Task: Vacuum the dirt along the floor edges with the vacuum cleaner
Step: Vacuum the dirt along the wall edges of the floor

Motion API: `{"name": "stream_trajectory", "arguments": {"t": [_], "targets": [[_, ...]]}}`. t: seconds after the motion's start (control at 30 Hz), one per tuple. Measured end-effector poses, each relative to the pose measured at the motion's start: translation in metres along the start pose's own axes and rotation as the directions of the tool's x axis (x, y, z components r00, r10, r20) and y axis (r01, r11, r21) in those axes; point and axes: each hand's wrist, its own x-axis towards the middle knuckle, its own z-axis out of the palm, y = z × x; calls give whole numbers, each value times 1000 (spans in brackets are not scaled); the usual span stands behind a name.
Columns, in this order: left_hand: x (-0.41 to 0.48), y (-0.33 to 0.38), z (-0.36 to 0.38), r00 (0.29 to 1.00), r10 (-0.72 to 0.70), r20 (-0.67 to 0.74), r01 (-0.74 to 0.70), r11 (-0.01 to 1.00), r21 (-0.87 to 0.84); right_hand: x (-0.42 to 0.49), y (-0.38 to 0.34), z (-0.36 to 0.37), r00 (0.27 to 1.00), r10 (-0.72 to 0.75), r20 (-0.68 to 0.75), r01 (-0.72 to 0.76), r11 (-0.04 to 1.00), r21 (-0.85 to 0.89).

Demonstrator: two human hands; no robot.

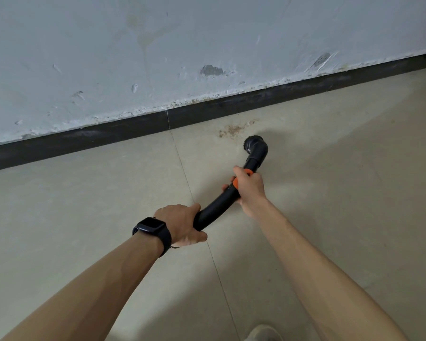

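A curved black vacuum tube (215, 207) with an orange collar (241, 179) runs from lower left to upper right. My left hand (180, 225), with a black watch on the wrist, grips its lower end. Higher up, my right hand (249, 189) grips it at the collar. The round brush nozzle (255, 145) at the tip points toward the wall. It sits just right of and below a patch of brown dirt (234, 130) on the floor by the skirting. The vacuum's body is out of view.
A dark skirting board (133, 130) runs diagonally under a scuffed pale blue wall (158, 57). Beige floor tiles (330, 168) with thin joints spread below. A light shoe tip (263, 333) shows at the bottom edge.
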Motion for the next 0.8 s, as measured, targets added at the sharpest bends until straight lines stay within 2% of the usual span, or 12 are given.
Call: {"name": "stream_trajectory", "arguments": {"t": [0.8], "targets": [[-33, -85, 6, 992, -110, -66, 101, 988, -117, -18, 11, 99, 992, 1, 127, 14, 992, -122]]}}
